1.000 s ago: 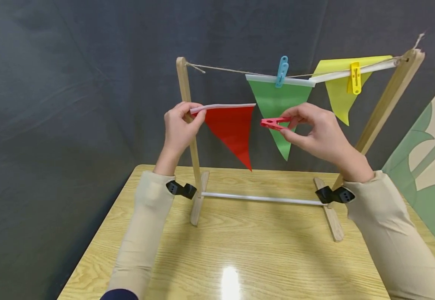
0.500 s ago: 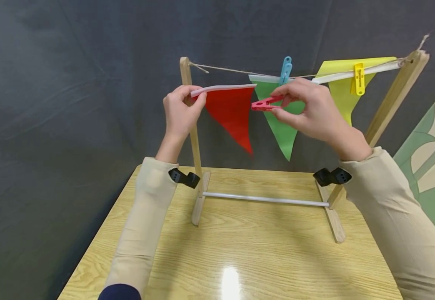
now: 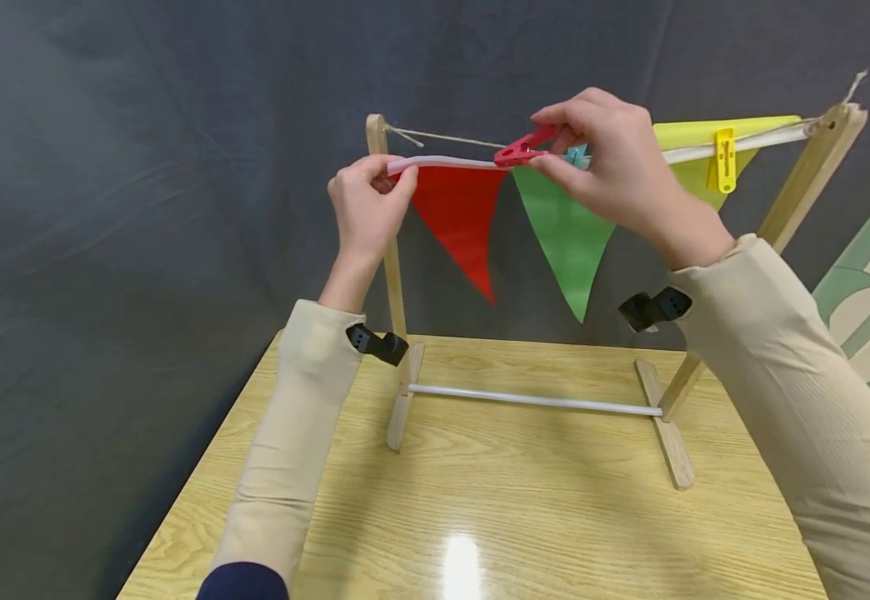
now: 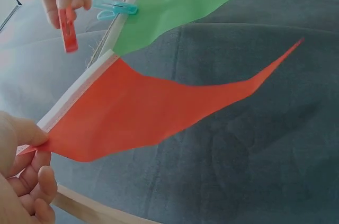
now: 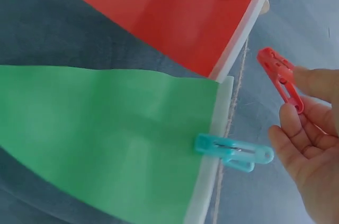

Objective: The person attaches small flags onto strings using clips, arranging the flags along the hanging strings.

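My left hand (image 3: 363,212) pinches the left end of the white top edge of a red pennant (image 3: 461,212), which hangs point down just below the string (image 3: 450,137). A red clothespin (image 5: 280,78) sits between the thumb and fingers of my right hand (image 3: 622,162). In the right wrist view it is apart from both string and pennant. The red pennant's right corner lies close to a green pennant (image 3: 566,237), which a blue clothespin (image 5: 233,150) fixes to the string. My right hand covers most of that blue clothespin in the head view.
A yellow pennant (image 3: 705,135) hangs at the string's right end under a yellow clothespin (image 3: 725,162). The wooden left post (image 3: 393,287) and right post (image 3: 813,179) hold the string. A white bar (image 3: 532,400) joins them above the wood-grain table (image 3: 480,500).
Both hands have risen, bringing the red pennant up near the string. The right hand with the red clothespin has also moved left to the pennant's right end.
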Tool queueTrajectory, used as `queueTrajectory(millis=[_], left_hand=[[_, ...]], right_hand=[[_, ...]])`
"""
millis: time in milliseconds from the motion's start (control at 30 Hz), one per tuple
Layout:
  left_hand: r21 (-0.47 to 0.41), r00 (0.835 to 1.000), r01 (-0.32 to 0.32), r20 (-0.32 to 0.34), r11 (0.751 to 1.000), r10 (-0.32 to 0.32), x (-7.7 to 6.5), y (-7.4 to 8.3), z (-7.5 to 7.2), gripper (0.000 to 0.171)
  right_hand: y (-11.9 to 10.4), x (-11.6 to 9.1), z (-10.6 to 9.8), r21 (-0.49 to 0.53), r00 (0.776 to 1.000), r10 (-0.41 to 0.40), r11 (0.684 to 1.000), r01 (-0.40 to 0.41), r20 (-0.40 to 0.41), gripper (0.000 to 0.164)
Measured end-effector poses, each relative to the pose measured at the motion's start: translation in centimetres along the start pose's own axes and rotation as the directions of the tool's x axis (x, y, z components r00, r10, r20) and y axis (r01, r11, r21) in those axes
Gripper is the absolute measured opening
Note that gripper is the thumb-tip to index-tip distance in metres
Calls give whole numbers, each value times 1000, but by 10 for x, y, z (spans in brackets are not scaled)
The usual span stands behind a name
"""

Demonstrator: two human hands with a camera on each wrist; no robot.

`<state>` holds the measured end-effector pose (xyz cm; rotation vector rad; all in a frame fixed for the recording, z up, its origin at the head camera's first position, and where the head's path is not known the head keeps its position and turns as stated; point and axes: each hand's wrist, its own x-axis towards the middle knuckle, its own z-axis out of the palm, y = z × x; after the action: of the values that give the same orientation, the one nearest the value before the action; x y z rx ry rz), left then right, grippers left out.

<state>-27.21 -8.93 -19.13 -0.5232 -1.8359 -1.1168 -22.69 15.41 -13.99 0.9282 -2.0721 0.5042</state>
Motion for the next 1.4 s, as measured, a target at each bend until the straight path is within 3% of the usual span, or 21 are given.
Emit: queueTrajectory(millis=[267, 467, 600, 833, 1000, 1400], left_hand=[[45, 999, 46, -18, 998, -45, 4, 7, 2, 21], [74, 994, 109, -24, 991, -107, 6, 9, 4, 23], [40, 990, 140, -18, 989, -139, 7, 11, 4, 22], [-28, 981, 195, -2, 980, -196, 11, 16, 3, 22], [8, 968, 250, 2, 968, -250, 12, 19, 6, 23], [161, 954, 300, -27, 940, -300, 16, 25, 11, 27]], right_hand=[[-6, 30, -1, -20, 996, 66, 998, -65, 55, 25], [-11, 44, 1, -36, 994, 29, 999, -26, 105, 18], [-12, 47, 2, -67, 989, 30, 998, -20, 145, 18], [-8, 48, 2, -84, 990, 22, 996, -10, 142, 18], [-9, 52, 3, -84, 988, 5, 996, 8, 153, 17], [-13, 68, 9, -127, 968, -50, 988, 83, 247, 17]])
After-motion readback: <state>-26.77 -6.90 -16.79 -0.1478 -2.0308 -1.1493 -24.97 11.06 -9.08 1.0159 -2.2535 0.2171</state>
